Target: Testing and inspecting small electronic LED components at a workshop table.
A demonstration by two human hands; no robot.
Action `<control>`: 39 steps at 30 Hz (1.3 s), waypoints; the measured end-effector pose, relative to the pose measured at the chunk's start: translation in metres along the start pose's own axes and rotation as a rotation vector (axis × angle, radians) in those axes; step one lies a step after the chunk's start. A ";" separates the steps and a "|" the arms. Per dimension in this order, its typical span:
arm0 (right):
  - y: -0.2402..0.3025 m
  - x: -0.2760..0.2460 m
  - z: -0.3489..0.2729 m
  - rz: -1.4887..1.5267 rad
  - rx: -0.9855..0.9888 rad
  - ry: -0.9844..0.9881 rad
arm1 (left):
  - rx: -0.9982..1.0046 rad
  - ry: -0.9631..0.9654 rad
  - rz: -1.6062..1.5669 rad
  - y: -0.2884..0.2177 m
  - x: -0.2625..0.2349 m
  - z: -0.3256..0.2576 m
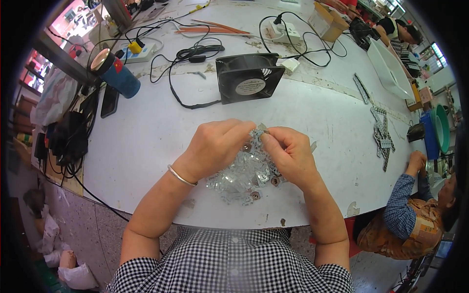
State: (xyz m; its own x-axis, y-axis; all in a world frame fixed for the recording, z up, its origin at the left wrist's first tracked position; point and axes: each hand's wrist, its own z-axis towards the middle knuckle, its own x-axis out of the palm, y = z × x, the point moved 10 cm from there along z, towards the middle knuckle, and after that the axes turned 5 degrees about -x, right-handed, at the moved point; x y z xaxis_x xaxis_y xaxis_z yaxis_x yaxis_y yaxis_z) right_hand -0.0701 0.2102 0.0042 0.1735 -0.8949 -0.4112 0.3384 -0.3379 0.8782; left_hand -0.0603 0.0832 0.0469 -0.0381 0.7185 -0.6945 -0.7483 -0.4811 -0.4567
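Both my hands meet over a heap of small clear and silvery parts (pixel 239 178) on the white table. Between their fingertips is a small pale, silvery piece (pixel 260 130), too small to name. My left hand (pixel 217 146) is closed, its fingertips at the left side of that piece; a bangle circles the wrist. My right hand (pixel 292 154) pinches the piece between thumb and forefinger. A few brownish round bits show in the heap. What lies under my palms is hidden.
A black square fan (pixel 250 80) stands beyond my hands, its cable running left. At left are a blue tumbler (pixel 117 73) and a phone (pixel 110 101). Linked metal strips (pixel 382 132) lie at right, near a seated co-worker (pixel 415 215). Power strips and cables lie behind.
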 end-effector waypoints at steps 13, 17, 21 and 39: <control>-0.008 -0.009 0.000 0.167 0.108 -0.119 | -0.023 -0.088 -0.025 -0.008 -0.001 -0.004; -0.015 -0.002 -0.001 0.209 0.157 -0.038 | -0.214 -0.123 -0.151 0.009 -0.003 -0.006; -0.003 -0.003 0.000 0.045 0.008 0.054 | -0.236 -0.046 -0.210 0.018 0.007 -0.011; 0.019 0.016 0.000 -0.029 -0.102 0.152 | -0.213 0.247 -0.401 0.003 0.021 -0.005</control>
State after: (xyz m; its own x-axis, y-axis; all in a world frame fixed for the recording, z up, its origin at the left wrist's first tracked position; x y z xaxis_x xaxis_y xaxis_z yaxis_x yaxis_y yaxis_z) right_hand -0.0611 0.1896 0.0141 0.2977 -0.8282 -0.4747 0.4357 -0.3246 0.8395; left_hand -0.0599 0.0941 0.0279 0.4008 0.7394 -0.5409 -0.5200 -0.3025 -0.7988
